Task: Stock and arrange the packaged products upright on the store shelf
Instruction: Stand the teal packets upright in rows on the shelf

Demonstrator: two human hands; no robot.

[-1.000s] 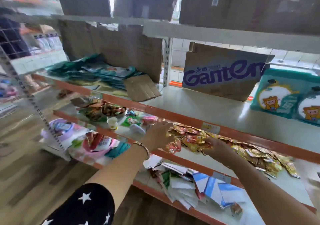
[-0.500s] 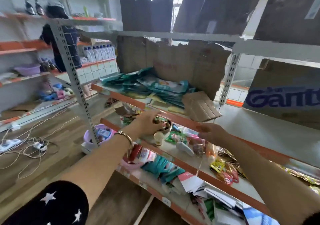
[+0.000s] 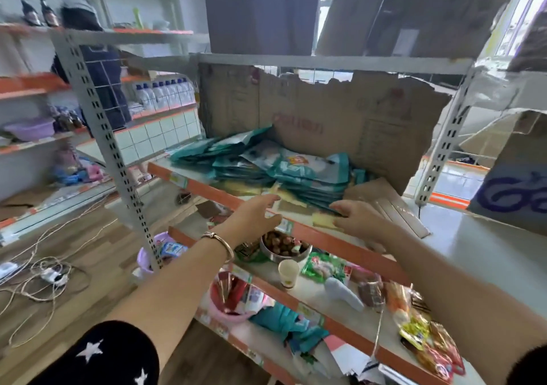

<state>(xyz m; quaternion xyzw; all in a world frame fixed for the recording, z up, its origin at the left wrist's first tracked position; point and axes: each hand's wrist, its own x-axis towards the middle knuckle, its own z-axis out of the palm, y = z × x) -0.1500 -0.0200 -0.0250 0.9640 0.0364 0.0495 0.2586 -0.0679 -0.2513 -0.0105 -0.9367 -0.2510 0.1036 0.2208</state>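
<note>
Flat teal packets (image 3: 284,168) heaped just beyond both hands; torn cardboard sheet (image 3: 340,118) walls the back; bare shelf (image 3: 461,236) free right of right hand (image 3: 359,219).

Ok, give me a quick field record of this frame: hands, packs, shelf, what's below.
left hand: open, reaching toward the teal packs, holding nothing
right hand: fingers at the stack's front edge, grip unclear
teal packs: lying flat in a loose pile, not upright
shelf: orange front rail, torn cardboard behind the pile
below: metal bowl, paper cup
</note>
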